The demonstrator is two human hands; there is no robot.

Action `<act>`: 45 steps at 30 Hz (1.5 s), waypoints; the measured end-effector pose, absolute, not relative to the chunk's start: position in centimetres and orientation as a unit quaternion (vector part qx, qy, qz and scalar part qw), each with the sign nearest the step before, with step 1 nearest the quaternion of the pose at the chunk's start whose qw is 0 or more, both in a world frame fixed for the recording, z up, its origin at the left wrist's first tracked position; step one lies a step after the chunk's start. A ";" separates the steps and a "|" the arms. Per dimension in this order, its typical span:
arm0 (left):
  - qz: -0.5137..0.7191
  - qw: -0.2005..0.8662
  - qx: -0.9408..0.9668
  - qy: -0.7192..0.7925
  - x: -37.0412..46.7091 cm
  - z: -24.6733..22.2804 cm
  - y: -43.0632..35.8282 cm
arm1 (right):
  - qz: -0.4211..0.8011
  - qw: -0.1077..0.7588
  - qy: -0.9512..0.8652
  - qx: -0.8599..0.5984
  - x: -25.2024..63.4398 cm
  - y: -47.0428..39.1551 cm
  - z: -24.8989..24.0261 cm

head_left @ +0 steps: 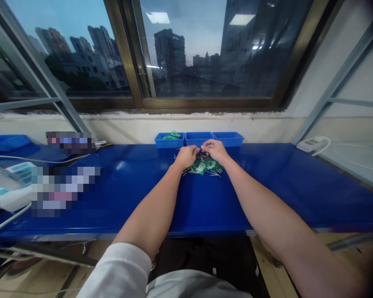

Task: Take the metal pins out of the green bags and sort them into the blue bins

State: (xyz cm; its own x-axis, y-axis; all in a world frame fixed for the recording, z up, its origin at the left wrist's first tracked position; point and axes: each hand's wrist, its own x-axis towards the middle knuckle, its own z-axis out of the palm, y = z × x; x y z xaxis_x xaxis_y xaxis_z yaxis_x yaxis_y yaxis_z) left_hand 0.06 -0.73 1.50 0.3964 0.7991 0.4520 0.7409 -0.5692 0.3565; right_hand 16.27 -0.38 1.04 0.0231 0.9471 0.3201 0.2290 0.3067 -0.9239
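Both hands meet over a heap on the blue tabletop. My left hand [187, 157] is closed in a pinch, its fingertips at the left of the heap. My right hand [216, 150] is also pinched, close to the left one with a small gap between. Whatever the fingertips hold is too small to make out. Under the hands lie green plastic bags [202, 166] with many thin metal pin-like pieces [216, 173] scattered in and around them. Part of the heap is hidden by my fingers.
Three joined blue bins [199, 136] stand behind the hands; the left one holds green plastic bags [171, 135]. A white device with keys [14, 182], a blurred-out screen [71, 142] and a blue tray [8, 142] are at left. A white corded box [311, 144] sits right.
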 end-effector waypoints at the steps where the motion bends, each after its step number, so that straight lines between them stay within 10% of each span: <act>1: 0.296 0.046 0.832 0.466 0.0 1.4 -0.6 | 0.349 0.534 -0.608 -0.473 16.3 -0.5 1.1; 19: 0.332 0.031 0.792 0.512 -0.4 0.4 0.7 | 0.039 0.502 -0.594 -0.627 19.2 0.5 1.1; 37: 0.282 0.057 0.780 0.556 -0.7 0.1 1.0 | 0.040 0.401 -0.518 -0.754 21.5 0.5 2.4; 45: 0.269 0.058 0.775 0.569 -0.5 0.2 0.8 | 0.177 0.104 -0.517 -0.831 24.7 -0.7 4.9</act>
